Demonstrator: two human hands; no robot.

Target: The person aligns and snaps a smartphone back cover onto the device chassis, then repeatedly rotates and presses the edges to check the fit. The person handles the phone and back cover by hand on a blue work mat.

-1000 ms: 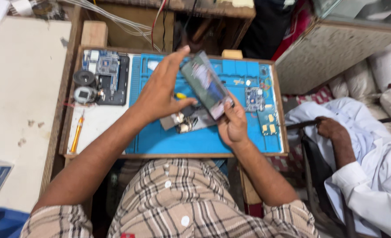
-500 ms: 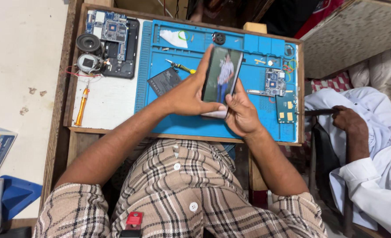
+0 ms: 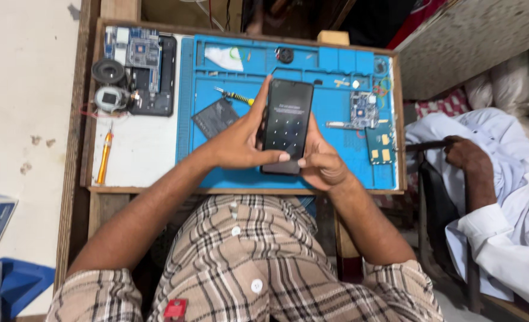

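Lit evenly by soft, diffuse daylight from above; bright throughout, with no harsh glare. Casting only faint, short shadows under the forearms onto the blue repair mat [image 3: 342, 179]. Glowing dimly on the dark smartphone screen [image 3: 287, 122], its dots showing soft and slightly blurred. Darkening toward the top edge. Bending straight lines slightly at the corners; overexposing the white sleeve [image 3: 503, 250] at right.

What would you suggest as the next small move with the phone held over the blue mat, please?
Probably tap the dot pattern with the right hand's thumb: the phone is lit, showing a dark lock screen, and both hands already cradle it, left hand gripping its edge above the blue mat.
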